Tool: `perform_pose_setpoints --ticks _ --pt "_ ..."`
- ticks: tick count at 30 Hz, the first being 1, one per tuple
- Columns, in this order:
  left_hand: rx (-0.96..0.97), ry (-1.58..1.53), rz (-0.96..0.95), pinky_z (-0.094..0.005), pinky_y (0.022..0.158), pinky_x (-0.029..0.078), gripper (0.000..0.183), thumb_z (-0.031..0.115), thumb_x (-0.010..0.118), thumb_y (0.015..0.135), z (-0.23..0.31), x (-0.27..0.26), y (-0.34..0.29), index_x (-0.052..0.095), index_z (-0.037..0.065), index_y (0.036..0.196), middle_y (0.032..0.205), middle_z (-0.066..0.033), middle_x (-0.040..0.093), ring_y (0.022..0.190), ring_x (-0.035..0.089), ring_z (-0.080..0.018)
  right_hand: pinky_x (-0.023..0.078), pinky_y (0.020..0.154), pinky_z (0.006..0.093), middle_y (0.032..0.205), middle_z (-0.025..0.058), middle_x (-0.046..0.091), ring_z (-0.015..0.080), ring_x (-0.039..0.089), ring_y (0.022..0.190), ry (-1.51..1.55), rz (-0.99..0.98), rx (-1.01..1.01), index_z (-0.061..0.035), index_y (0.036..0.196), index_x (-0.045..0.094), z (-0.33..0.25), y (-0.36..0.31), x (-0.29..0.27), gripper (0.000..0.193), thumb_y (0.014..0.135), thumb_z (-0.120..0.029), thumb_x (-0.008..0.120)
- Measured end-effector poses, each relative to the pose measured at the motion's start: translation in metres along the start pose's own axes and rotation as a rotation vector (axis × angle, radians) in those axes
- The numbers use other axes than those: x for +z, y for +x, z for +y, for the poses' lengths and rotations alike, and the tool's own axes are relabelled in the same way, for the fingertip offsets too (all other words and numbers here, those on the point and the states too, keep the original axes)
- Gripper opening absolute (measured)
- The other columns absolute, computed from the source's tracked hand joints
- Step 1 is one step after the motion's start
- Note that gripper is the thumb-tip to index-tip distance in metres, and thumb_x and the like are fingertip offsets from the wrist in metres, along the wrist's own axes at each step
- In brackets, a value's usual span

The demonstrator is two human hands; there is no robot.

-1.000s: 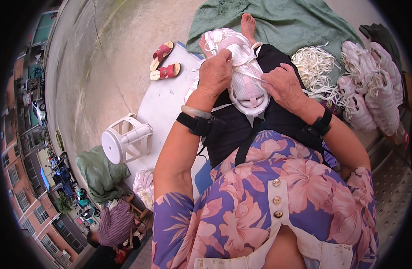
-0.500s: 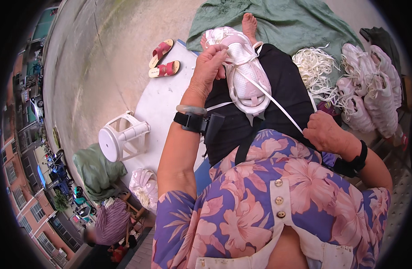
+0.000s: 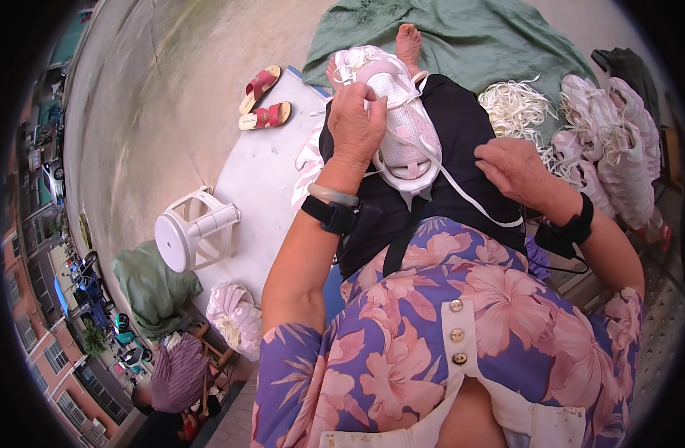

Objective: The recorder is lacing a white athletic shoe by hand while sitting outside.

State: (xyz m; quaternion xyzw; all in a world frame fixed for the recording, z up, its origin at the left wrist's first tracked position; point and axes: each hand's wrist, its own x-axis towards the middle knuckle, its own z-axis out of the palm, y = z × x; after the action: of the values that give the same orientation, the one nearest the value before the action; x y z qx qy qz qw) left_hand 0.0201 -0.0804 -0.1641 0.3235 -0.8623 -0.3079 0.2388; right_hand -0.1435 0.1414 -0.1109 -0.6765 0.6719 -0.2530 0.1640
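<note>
A pale pink and white sneaker (image 3: 406, 138) rests on my lap over black cloth, its heel toward me. My left hand (image 3: 357, 123) is at the sneaker's left side by the eyelets, thumb and fingers closed on a white shoelace, mostly hidden by the fingers. The other length of shoelace (image 3: 462, 196) runs slack from the sneaker across the black cloth on the right. Above and apart from that length hovers my right hand (image 3: 515, 170), its fingers curled together with nothing visible in them.
Loose white laces (image 3: 514, 108) lie heaped at the right, beside several pale sneakers (image 3: 615, 149). Green cloth (image 3: 462, 45) spreads beyond my feet. To the left are red sandals (image 3: 265, 116), a white plastic stool (image 3: 197, 231), a pink-white bundle (image 3: 234, 317) and another person (image 3: 180, 373).
My right hand has let go of the lace and moved up; the taut lace now hangs slack on my lap. My left hand has shifted slightly down along the sneaker.
</note>
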Motion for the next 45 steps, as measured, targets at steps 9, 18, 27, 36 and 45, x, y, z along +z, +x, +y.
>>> perform_pose_setpoints --ticks 9,18,27,36,45 --pt "0.170 0.247 -0.022 -0.0381 0.085 0.040 0.017 0.011 0.062 0.067 0.018 0.016 -0.017 0.063 0.006 0.084 0.106 -0.0153 0.056 0.097 0.051 -0.0338 0.048 0.067 0.0399 0.091 0.0144 0.055 0.0320 0.059 0.079 -0.013 0.019 0.096 -0.0038 0.102 0.050 0.005 0.093 0.063 0.040 0.070 -0.025 0.061" --pt "0.066 0.244 -0.072 -0.0425 0.081 0.043 0.015 0.012 0.062 0.069 0.026 0.027 -0.018 0.062 0.004 0.082 0.117 -0.0168 0.052 0.098 0.053 -0.0352 0.046 0.070 0.0440 0.082 0.0157 0.057 0.0351 0.057 0.080 0.043 -0.089 0.158 -0.0038 0.092 0.056 0.021 0.102 0.071 0.026 0.066 -0.009 0.053" --pt "0.068 0.403 -0.186 -0.0467 0.085 0.039 0.013 0.007 0.057 0.071 0.044 -0.003 -0.026 0.058 -0.002 0.081 0.122 -0.0265 0.045 0.105 0.047 -0.0409 0.047 0.068 0.0445 0.075 0.0175 0.061 0.0354 0.060 0.075 0.253 0.036 0.389 -0.0003 0.080 0.056 0.011 0.082 0.059 0.027 0.064 -0.021 0.058" --pt "-0.430 0.743 -0.267 -0.0432 0.093 0.037 0.010 0.005 0.052 0.078 -0.083 -0.165 -0.208 0.052 -0.003 0.084 0.120 -0.0268 0.045 0.110 0.045 -0.0409 0.047 0.061 0.0318 0.069 0.0104 0.060 0.0205 0.059 0.064 0.361 0.138 0.551 0.0016 0.096 0.055 0.026 0.065 0.068 0.039 0.072 -0.028 0.066" --pt "-0.664 0.589 -0.410 -0.0416 0.079 0.044 0.011 0.013 0.061 0.075 -0.106 -0.147 -0.201 0.056 0.006 0.082 0.100 -0.0159 0.058 0.088 0.056 -0.0351 0.046 0.064 0.0381 0.065 0.0151 0.059 0.0308 0.058 0.063 0.459 0.099 0.705 0.0003 0.076 0.058 0.042 0.090 0.067 0.031 0.070 -0.030 0.059"
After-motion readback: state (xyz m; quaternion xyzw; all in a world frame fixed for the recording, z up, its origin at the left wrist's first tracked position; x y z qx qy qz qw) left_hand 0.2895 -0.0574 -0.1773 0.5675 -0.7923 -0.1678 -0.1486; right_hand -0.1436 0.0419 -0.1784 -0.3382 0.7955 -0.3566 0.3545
